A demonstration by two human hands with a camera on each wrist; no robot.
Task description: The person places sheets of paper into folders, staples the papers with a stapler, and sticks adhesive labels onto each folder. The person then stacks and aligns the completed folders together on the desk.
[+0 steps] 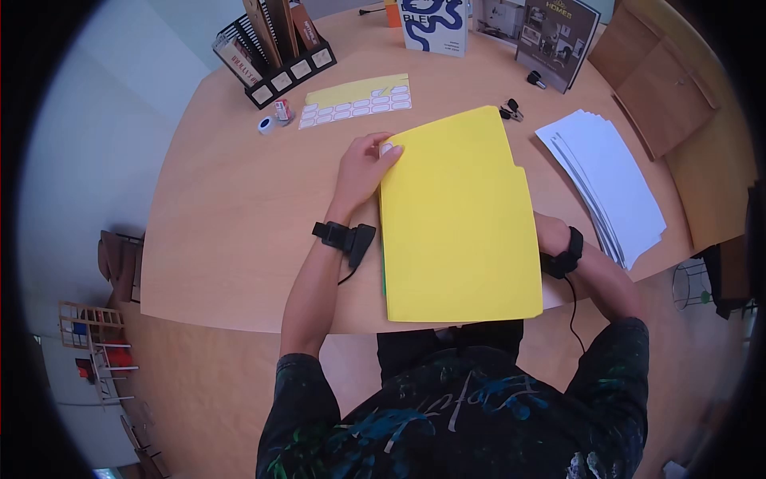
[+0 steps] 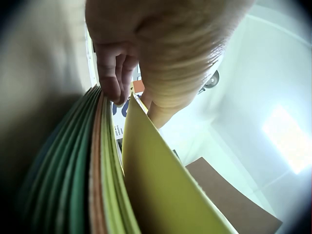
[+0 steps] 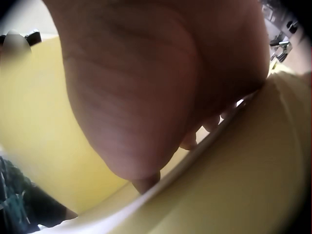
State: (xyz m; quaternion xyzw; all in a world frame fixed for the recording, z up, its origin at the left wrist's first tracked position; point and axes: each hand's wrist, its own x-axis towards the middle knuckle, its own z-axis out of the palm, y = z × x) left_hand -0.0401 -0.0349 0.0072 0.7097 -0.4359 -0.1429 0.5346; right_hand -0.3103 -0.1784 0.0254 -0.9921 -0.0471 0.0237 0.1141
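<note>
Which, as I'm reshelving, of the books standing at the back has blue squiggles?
The white book nearest the black holder; those to its right show none.

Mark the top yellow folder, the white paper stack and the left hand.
Top yellow folder [image 1: 460, 223], head view, middle of cover.
White paper stack [image 1: 613, 184], head view, top sheet.
Left hand [image 1: 365, 169], head view, mid-hand.

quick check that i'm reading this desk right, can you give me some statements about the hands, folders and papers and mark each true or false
1. The left hand is at the yellow folder's upper left corner. True.
2. The white papers lie left of the folder. False: the white papers lie to its right.
3. Every folder is yellow. False: green folders show too.
4. The folder partly hides the right hand from the head camera. True.
</note>
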